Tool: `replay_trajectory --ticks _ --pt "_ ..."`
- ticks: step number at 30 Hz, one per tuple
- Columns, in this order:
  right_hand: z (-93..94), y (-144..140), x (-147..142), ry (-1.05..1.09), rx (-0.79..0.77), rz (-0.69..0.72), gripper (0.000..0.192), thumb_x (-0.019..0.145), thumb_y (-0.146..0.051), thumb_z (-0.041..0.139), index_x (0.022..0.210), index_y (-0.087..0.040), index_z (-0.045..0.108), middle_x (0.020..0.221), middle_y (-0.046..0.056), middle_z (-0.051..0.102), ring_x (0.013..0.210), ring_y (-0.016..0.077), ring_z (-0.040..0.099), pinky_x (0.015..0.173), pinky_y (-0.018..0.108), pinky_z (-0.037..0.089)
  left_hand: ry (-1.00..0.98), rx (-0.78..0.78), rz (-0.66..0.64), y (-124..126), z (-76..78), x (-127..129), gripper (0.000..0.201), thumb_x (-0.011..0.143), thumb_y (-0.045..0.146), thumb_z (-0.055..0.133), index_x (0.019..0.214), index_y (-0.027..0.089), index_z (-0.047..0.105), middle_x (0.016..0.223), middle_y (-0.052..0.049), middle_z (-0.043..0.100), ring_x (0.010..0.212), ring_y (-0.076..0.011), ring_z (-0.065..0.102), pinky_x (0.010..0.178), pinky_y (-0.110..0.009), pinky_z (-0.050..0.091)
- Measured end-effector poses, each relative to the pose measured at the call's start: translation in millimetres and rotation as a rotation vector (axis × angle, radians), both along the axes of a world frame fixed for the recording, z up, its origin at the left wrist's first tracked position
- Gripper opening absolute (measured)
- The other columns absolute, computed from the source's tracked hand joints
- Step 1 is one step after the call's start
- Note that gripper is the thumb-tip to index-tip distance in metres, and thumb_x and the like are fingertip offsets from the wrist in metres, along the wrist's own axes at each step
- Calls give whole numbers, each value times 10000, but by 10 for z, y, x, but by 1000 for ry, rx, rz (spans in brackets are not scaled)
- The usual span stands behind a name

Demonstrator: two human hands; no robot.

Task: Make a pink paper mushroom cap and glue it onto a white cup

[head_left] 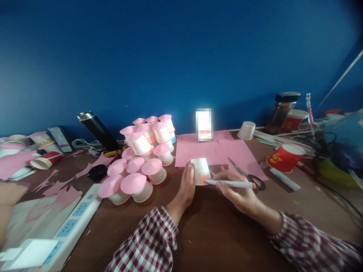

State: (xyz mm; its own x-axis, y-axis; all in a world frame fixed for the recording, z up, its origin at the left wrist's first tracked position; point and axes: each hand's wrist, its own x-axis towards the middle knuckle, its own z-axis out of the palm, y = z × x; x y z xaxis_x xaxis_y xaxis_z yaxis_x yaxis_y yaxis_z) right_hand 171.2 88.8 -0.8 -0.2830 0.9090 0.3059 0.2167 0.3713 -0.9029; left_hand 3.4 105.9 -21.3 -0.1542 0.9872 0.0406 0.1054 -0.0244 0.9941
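Head view: the left hand [185,186] grips a small white paper cup [200,170] on the table's near centre; the right hand [236,192] holds a white marker [230,183], tip against the cup. Scissors [248,175] lie just right, pink-topped cups [141,158] piled left

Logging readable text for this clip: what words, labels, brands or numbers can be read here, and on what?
None can be read for certain.
Red paper cup: yellow print, too blurred.
Box at the wall: label too small.
Upright card: blurred out.
White cup in the left hand, marker in the right hand: no legible text.
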Motion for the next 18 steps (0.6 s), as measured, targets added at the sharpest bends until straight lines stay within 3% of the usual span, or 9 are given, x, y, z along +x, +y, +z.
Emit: replay_trajectory --ticks 4,7,10,18 --pt "13 14 -7 33 11 -61 134 822 -279 550 856 -165 611 695 37 627 594 148 565 531 251 455 41 -11 -8 0 -24 -8 542 918 487 247 1285 150 460 1420 -94 397 1329 -198 319 1088 -300 260" --pt "29 10 -11 27 -12 -15 131 819 -274 552 854 -162 610 660 26 606 547 134 538 483 236 430 77 -45 10 1 -32 -13 566 920 486 233 1323 133 416 1457 -100 323 1341 -193 294 1092 -290 255" --pt "26 0 -10 27 -19 12 121 821 -267 554 850 -164 610 630 13 589 516 121 514 459 225 414 98 -75 34 -2 -12 -11 560 924 462 230 1325 117 415 1445 -113 339 1335 -205 305 1095 -307 260" --pt "14 -14 -8 55 101 -69 113 831 -247 561 892 -172 621 761 42 651 654 156 606 567 245 493 162 -150 40 -34 66 -7 487 923 308 297 1346 81 381 1443 -121 319 1350 -197 254 1116 -321 228"
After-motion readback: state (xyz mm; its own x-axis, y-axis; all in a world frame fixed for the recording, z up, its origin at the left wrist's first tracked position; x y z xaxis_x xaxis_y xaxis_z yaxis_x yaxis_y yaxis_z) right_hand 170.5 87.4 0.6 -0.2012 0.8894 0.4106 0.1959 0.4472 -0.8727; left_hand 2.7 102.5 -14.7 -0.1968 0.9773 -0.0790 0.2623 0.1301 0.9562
